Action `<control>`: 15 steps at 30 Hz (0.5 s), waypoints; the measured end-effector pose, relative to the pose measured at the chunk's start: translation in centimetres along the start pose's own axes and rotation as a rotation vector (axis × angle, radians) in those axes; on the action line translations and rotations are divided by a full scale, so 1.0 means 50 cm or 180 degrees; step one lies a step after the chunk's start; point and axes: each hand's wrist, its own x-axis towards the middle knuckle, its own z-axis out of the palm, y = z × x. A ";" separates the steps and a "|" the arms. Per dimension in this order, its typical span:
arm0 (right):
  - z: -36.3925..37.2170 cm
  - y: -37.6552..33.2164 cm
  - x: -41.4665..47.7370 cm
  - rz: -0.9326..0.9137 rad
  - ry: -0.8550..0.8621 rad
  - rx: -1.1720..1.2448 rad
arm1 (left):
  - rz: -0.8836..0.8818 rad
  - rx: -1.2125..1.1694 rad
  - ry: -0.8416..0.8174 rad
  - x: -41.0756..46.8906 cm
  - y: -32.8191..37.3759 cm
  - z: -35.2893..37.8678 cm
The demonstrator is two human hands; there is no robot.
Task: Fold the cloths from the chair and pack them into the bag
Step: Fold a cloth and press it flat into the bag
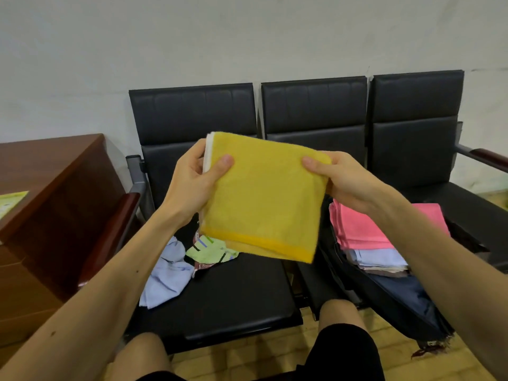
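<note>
A folded yellow cloth (264, 199) hangs in the air in front of the black chairs. My left hand (196, 178) pinches its upper left corner, thumb on the front. My right hand (343, 178) pinches its upper right corner the same way. On the left chair seat (236, 292) lie loose cloths: a light blue one (167, 273), a green patterned one (211, 251) and a dark one behind them. A dark navy bag (404, 298) lies open on the middle chair, holding a stack of folded cloths with a pink one (360, 229) on top.
A brown wooden cabinet (49, 215) stands at the left beside the chair's dark red armrest (115, 224). A third black chair (417, 133) stands at the right. My knees are below, close to the seat's front edge. A pale wall rises behind the chairs.
</note>
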 end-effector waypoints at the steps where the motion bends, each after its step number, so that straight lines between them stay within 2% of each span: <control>1: -0.001 0.009 -0.009 0.0133 0.0092 0.0578 | -0.0051 -0.0134 -0.0154 -0.003 0.005 0.007; 3: 0.006 0.050 -0.037 0.0528 -0.0008 0.1465 | -0.0182 -0.0134 -0.0427 -0.005 -0.003 0.021; 6: 0.025 0.133 -0.086 0.0931 -0.0482 0.1454 | -0.0400 0.0097 -0.0761 -0.013 -0.037 0.040; 11: -0.028 0.218 -0.094 0.1134 0.0281 0.1357 | -0.1002 0.0023 -0.1192 -0.020 -0.120 0.090; 15: -0.088 0.283 -0.102 0.1341 0.0747 0.0994 | -0.1313 -0.0114 -0.1296 -0.017 -0.178 0.177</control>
